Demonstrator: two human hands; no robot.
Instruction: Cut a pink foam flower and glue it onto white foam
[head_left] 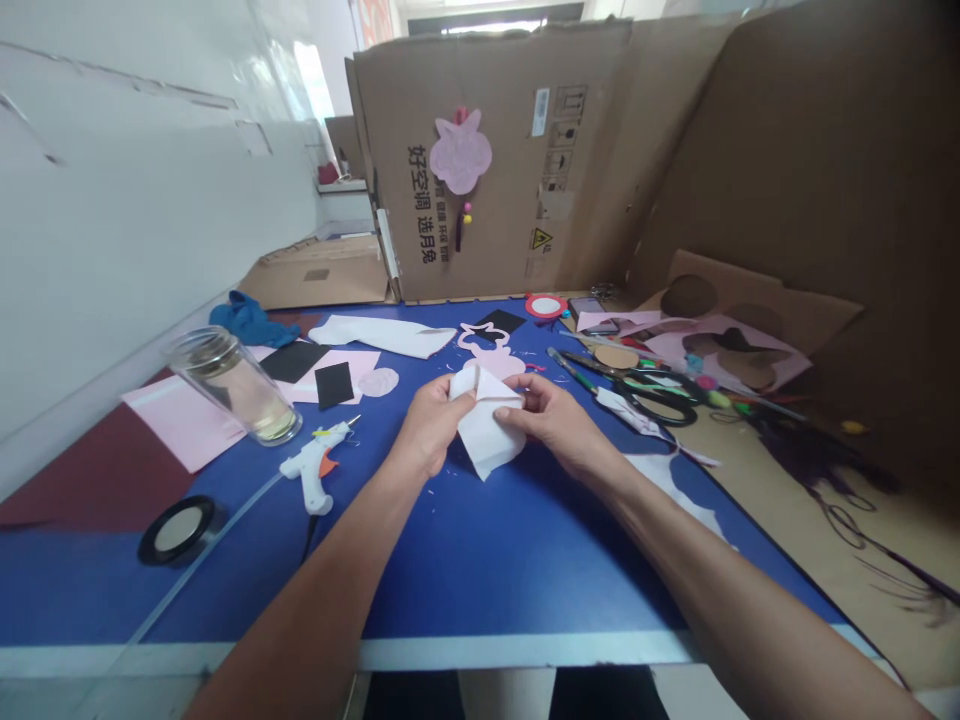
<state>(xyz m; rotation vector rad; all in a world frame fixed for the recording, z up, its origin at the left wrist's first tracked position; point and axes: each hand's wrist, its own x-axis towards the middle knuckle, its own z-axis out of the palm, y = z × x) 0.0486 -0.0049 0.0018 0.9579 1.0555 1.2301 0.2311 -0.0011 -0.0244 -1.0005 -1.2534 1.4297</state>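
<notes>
Mid-worktop (525, 570): one folded white paper piece (491, 440), pinched by both hands, left hand (433, 425) at nine o'clock, right hand (559, 425) at three. At twelve, just beyond: pink paper cut-out (495, 363). Farther out at nine: white glue gun (309, 474), lying flat.

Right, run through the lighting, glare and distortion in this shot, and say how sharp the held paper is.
Head view: bright light burns out a patch near the far end of the white wall; head view: the right-hand cardboard panel sits in shadow, darkest toward the upper corner; head view: wide-angle stretch broadens the forearms near the bottom edge; head view: the white paper looks slightly soft, its folds readable.
</notes>
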